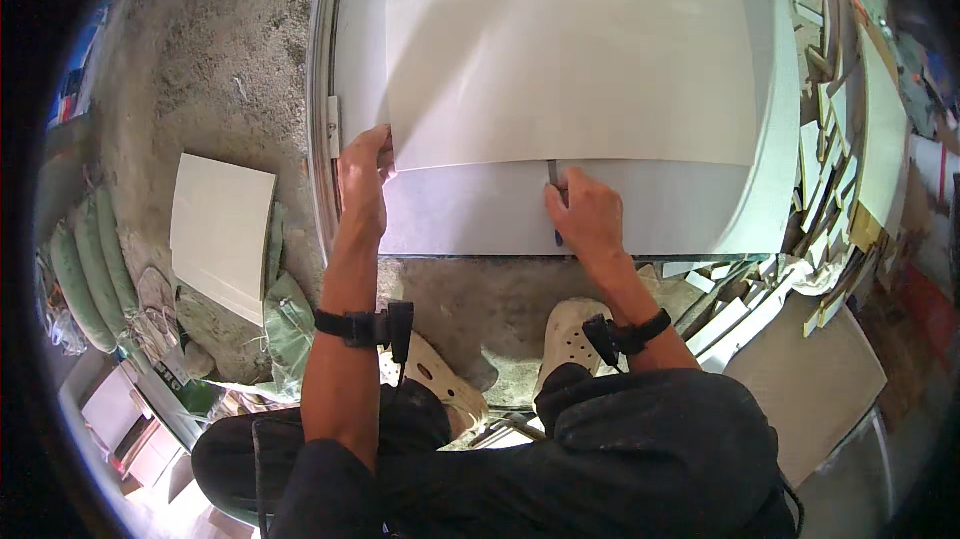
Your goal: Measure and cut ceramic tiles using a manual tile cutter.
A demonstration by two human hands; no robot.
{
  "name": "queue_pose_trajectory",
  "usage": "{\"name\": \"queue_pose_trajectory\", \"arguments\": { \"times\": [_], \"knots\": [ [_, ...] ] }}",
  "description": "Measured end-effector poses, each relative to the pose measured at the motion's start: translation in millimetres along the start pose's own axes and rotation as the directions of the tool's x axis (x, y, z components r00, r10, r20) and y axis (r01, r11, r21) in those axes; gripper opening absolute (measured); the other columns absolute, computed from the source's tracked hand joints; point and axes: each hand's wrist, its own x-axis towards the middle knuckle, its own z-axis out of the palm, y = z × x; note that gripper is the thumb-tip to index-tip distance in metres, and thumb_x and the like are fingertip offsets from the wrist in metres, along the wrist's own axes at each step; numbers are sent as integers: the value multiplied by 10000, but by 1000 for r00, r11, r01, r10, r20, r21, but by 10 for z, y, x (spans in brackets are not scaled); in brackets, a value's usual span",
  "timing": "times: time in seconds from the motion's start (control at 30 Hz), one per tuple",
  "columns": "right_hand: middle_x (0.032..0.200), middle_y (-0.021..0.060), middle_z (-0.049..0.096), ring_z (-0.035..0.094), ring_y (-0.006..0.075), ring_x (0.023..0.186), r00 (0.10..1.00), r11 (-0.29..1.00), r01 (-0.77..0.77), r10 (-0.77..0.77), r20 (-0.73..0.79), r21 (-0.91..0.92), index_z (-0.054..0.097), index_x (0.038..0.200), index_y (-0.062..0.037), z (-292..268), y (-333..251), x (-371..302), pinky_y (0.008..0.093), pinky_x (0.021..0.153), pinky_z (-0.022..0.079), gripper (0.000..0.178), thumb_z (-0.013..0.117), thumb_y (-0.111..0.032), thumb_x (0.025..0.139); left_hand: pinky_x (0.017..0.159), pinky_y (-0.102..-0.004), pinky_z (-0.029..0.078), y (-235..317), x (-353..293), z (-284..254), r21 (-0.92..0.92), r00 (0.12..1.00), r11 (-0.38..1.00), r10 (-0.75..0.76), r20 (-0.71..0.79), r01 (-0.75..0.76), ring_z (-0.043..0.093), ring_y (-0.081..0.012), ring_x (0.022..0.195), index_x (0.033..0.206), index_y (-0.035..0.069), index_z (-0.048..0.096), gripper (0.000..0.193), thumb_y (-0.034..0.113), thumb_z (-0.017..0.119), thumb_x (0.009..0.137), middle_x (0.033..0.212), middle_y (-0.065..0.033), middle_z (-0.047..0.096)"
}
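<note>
A large pale tile [580, 59] lies flat on a white work surface [460, 209], its near edge set back from the surface's front edge. My left hand [365, 174] is at the tile's near left corner, fingers bent around the side edge. In my right hand [588, 209], the fingers close on a thin dark stick-like tool [552, 172]. The tool's far end meets the tile's near edge around the middle. Its exact kind cannot be made out, as my fingers cover part of it.
A metal rail [322, 89] runs along the surface's left side. Beyond it, a smaller pale tile [222, 234] leans near green sacks [95, 249]. Cut tile strips [735, 329] are heaped on the right, by a tan board [815, 389]. My feet in clogs [570, 334] stand on the rough floor.
</note>
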Motion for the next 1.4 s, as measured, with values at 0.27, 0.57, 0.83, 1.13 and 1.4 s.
{"name": "queue_pose_trajectory", "arguments": {
  "times": [0.27,0.57,0.83,1.13,1.4],
  "knots": [
    [697,141,668,664,351,654,999,999,4,-3,-39,33,622,815,-39,36,2,-6,453,653,525,213,654,-246,854,763,-300,400,17,-38,30,82,1000,996,27,-9,-26,549,-126,827,1121,26,669,432,395,570,919,967,-26,672],
    [682,138,658,660,352,650,1000,1000,-16,16,-1,10,616,825,-40,14,-16,21,455,643,522,206,662,-240,848,839,-330,469,197,-129,96,301,994,953,13,-109,21,626,-186,934,1181,14,659,439,361,608,917,1052,-89,694],
    [836,158,679,671,355,762,996,998,66,-66,-56,-6,632,975,-30,-340,281,41,466,674,533,334,681,-345,874,997,-450,475,390,76,100,759,918,627,382,-103,-176,591,-330,1191,1298,43,594,450,245,653,900,1262,-198,623],
    [1383,275,503,450,430,1303,796,879,-286,-4,-606,-382,508,1328,54,-1481,2262,1344,502,1108,341,558,539,-378,977,1195,-525,169,-117,505,505,941,774,170,619,130,-293,266,-405,1445,1538,81,290,661,369,491,978,1562,-213,302],
    [1432,282,447,396,442,1345,819,876,-330,80,-568,-352,440,1401,49,-1431,2286,1312,521,1132,301,594,469,-400,1012,1199,-526,151,-29,473,540,954,815,152,564,132,-259,244,-387,1457,1554,91,237,704,336,512,953,1581,-182,281]
  ]
}}
